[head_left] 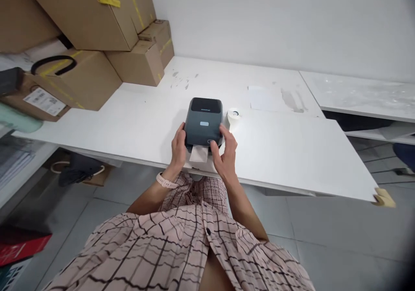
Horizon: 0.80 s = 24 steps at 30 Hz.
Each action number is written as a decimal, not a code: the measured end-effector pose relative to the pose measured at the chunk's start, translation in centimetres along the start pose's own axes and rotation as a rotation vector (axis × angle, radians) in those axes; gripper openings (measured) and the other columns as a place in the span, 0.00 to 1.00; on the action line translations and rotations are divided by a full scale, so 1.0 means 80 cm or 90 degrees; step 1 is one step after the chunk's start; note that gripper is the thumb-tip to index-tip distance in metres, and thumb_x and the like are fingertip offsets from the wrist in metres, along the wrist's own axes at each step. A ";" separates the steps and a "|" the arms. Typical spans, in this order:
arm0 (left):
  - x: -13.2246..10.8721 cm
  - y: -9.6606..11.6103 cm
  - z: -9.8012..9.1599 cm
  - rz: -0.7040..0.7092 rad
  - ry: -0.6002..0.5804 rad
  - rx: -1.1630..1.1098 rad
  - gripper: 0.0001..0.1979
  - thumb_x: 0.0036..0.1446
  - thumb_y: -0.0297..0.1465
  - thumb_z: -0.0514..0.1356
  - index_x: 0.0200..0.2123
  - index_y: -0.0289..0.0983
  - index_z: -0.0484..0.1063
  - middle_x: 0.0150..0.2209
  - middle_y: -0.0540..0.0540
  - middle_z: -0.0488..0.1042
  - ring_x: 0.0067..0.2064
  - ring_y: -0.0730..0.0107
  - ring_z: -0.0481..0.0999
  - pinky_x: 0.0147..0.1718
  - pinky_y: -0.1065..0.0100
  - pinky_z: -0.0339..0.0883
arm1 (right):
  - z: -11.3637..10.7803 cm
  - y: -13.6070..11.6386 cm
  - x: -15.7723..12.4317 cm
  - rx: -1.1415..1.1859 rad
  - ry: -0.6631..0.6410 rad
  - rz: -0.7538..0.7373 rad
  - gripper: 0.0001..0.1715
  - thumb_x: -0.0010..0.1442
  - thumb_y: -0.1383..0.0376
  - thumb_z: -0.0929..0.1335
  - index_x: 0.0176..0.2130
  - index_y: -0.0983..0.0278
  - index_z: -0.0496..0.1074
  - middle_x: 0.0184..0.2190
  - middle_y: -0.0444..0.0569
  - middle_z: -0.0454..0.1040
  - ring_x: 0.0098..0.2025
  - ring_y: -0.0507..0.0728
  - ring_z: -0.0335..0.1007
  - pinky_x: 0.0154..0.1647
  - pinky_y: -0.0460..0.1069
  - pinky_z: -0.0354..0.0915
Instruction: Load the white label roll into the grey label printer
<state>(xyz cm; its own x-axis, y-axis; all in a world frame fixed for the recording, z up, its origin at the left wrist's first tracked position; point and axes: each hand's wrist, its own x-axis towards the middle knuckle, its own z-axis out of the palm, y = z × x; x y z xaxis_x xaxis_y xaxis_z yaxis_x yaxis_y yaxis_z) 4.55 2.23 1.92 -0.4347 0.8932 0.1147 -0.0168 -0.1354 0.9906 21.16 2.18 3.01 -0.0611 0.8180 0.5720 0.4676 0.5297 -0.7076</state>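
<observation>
A dark grey label printer [204,124] with a black top window sits on the white table near its front edge. A white label strip [199,154] sticks out of its front slot. My left hand [178,149] is pressed along the printer's left side, fingers together. My right hand [226,155] grips the front right corner, with the thumb by the small oval button and the fingers on the right side. Just right of the printer stands a white label roll [233,117].
Stacked cardboard boxes [87,20] fill the table's left end, with a black curved strap [53,62] on one. A white paper sheet [259,97] lies at the back right. The table's right front corner has a tan guard [384,197]. A white wall [275,23] rises behind.
</observation>
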 end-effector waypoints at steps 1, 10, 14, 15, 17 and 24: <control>0.001 0.004 0.001 0.015 0.005 0.003 0.34 0.67 0.55 0.52 0.67 0.42 0.68 0.71 0.42 0.65 0.73 0.52 0.62 0.71 0.55 0.58 | -0.006 0.004 -0.001 0.034 -0.002 0.030 0.31 0.73 0.52 0.61 0.71 0.52 0.56 0.72 0.55 0.62 0.74 0.64 0.57 0.71 0.68 0.56; 0.089 0.062 0.013 0.175 0.004 0.095 0.34 0.69 0.57 0.47 0.55 0.38 0.78 0.57 0.41 0.80 0.61 0.55 0.77 0.68 0.51 0.61 | -0.029 0.026 0.101 0.085 -0.119 -0.041 0.38 0.76 0.46 0.49 0.77 0.51 0.34 0.76 0.54 0.50 0.77 0.64 0.51 0.72 0.66 0.60; 0.160 0.066 0.014 0.204 -0.050 0.124 0.27 0.66 0.49 0.57 0.59 0.39 0.75 0.56 0.41 0.80 0.60 0.55 0.77 0.66 0.51 0.61 | -0.010 0.038 0.170 0.000 -0.088 -0.110 0.40 0.75 0.45 0.46 0.75 0.51 0.20 0.77 0.55 0.46 0.77 0.64 0.49 0.73 0.66 0.58; 0.177 0.066 0.015 0.204 -0.068 0.127 0.26 0.65 0.46 0.60 0.60 0.40 0.74 0.56 0.42 0.80 0.60 0.55 0.76 0.66 0.51 0.61 | -0.004 0.042 0.184 -0.003 -0.075 -0.106 0.40 0.75 0.45 0.47 0.75 0.51 0.21 0.77 0.55 0.46 0.77 0.63 0.48 0.73 0.65 0.58; 0.208 0.064 0.016 0.209 -0.093 0.140 0.27 0.62 0.41 0.64 0.62 0.40 0.73 0.55 0.42 0.80 0.61 0.55 0.75 0.65 0.51 0.62 | 0.010 0.050 0.208 -0.014 -0.052 -0.093 0.40 0.75 0.46 0.48 0.76 0.51 0.23 0.77 0.54 0.48 0.77 0.62 0.49 0.73 0.63 0.57; 0.238 0.043 0.013 0.167 -0.182 0.241 0.37 0.56 0.38 0.68 0.68 0.39 0.64 0.62 0.36 0.73 0.65 0.48 0.71 0.63 0.48 0.66 | 0.029 0.075 0.255 -0.112 -0.039 -0.133 0.45 0.73 0.42 0.55 0.77 0.52 0.31 0.76 0.54 0.53 0.75 0.69 0.54 0.72 0.66 0.56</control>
<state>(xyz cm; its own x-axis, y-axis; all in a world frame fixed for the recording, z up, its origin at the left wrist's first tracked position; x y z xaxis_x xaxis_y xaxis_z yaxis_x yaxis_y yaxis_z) -2.84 19.21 7.57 -0.1181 0.9381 0.3256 0.4080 -0.2531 0.8772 20.67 22.54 9.49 -0.2226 0.7104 0.6677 0.5851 0.6451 -0.4913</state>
